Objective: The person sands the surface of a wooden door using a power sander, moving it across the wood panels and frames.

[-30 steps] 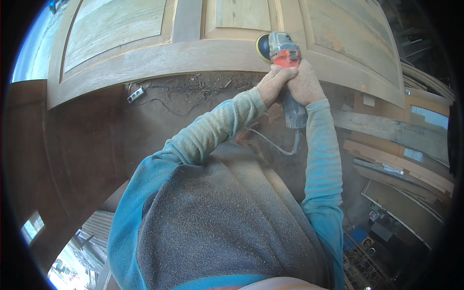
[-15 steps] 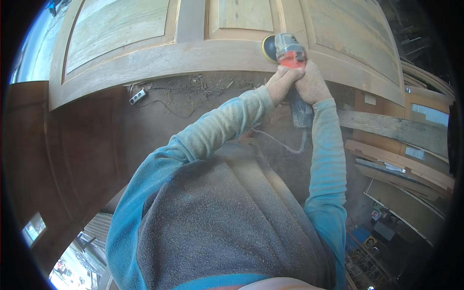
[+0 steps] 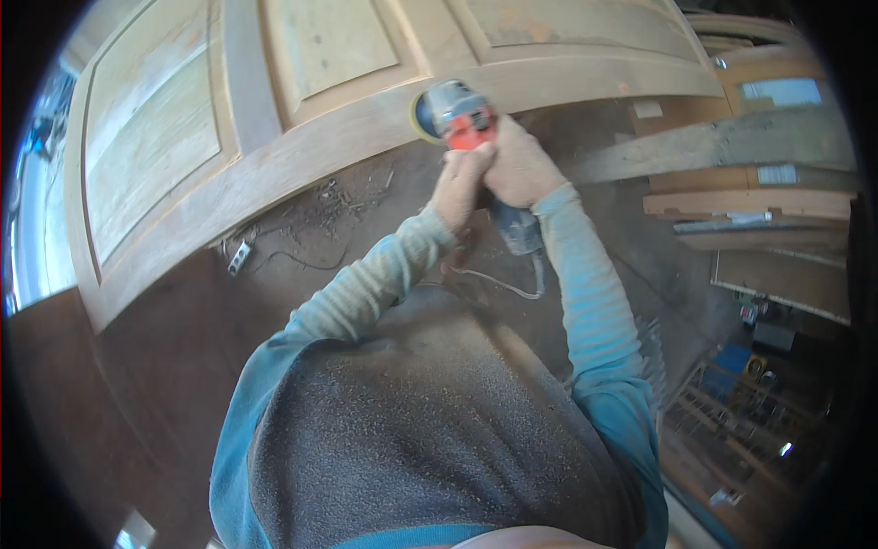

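Observation:
Both my hands are closed round a red and grey angle grinder (image 3: 468, 121) fitted with a round yellow-edged sanding disc (image 3: 425, 117). My left hand (image 3: 460, 186) grips it near the red part, and my right hand (image 3: 521, 165) wraps the body beside it. The disc is against or just over the near rail of a pale wooden panelled door (image 3: 338, 137); contact is hard to make out. Below my right hand the tool's dark rear end shows, with a grey cord (image 3: 503, 285) running from it. My sleeves are coated in pale dust.
A white power strip (image 3: 240, 258) and its cable lie on the dusty floor among wood shavings (image 3: 338, 197). A grey plank (image 3: 713, 146) and stacked boards (image 3: 750, 206) stand to the right. Brown panels (image 3: 82, 393) are at the left; assorted gear (image 3: 732, 366) sits at lower right.
The view has turned, so the door now slants down to the left. My hands and the grinder appear further left in the picture, still at the door's near rail.

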